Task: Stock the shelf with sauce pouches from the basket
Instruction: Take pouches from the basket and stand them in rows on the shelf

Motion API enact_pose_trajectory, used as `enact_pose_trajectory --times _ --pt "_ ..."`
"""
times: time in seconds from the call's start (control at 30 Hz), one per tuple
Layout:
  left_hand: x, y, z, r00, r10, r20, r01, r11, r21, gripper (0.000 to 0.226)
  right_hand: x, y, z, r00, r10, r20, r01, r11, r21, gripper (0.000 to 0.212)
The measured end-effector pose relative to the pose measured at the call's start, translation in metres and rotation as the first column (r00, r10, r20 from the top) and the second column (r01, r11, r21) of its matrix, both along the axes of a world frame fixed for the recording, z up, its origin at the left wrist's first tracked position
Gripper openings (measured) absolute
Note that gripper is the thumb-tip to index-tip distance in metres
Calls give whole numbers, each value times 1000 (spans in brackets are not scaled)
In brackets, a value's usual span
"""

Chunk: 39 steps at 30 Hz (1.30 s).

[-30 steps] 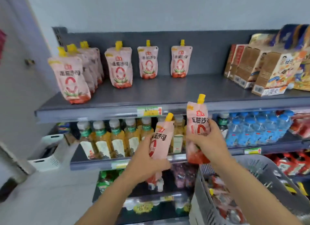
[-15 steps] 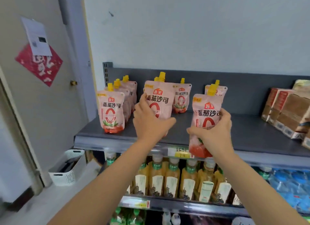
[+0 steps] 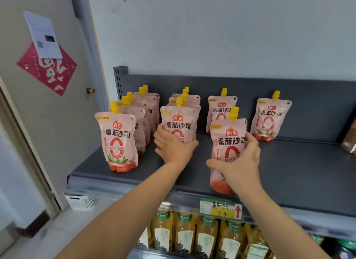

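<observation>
On the dark grey top shelf (image 3: 298, 174) stand several pink tomato sauce pouches with yellow caps. My left hand (image 3: 173, 146) grips one pouch (image 3: 179, 123) upright at the front of the second row. My right hand (image 3: 238, 166) grips another pouch (image 3: 227, 141) near the shelf's front edge, ahead of a lone pouch (image 3: 221, 110) at the back. The left row ends in a front pouch (image 3: 119, 141). One more pouch (image 3: 269, 118) stands at the back right. The basket is out of view.
A price tag (image 3: 220, 208) with a red arrow sits on the shelf's front rail. Bottles of yellow drink (image 3: 185, 233) fill the shelf below. A brown box (image 3: 349, 141) shows at the right edge. A door with a red paper (image 3: 46, 69) is at left, a white basket (image 3: 81, 201) on the floor.
Both hands rose from below the shelf and moved onto it, each with a pouch. The left pouch now stands in the second row; the right pouch has come down onto the shelf's front.
</observation>
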<state>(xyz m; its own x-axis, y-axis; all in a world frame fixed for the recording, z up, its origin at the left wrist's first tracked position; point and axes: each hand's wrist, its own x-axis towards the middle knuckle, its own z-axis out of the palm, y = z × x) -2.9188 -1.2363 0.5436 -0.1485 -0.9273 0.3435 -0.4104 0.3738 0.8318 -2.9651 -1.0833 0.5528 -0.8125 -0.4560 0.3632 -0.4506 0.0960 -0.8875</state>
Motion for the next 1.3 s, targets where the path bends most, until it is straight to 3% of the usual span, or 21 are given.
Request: enact_pose_trajectory --times 0.43,0.63,0.8,0.97,1.1,1.2,1.3 --pt "3 -12 3 981 -192 -24 193 978 81 118 23 -34 0 983 -183 -23 184 982 52 115" --pt "27 -38 -3 858 -512 32 507 856 99 105 37 -41 -2 976 -213 -45 215 974 67 123" --pt "39 -40 -4 805 -593 20 592 805 37 110 43 -35 -1 981 -170 -94 181 977 116 129" --pt "42 -41 -4 809 -587 36 587 809 -7 113 38 -20 -1 996 -55 -77 72 969 237 131" --pt "57 -36 1 846 -526 87 529 848 -21 118 42 -20 -3 992 -73 -102 96 966 239 126" --pt "81 -25 3 851 -436 291 495 852 -171 105 49 -25 -2 990 -80 -114 103 970 219 122" --pt "109 -15 -4 825 -321 466 514 768 -382 91 56 -35 -1 990 -82 -111 105 968 229 124"
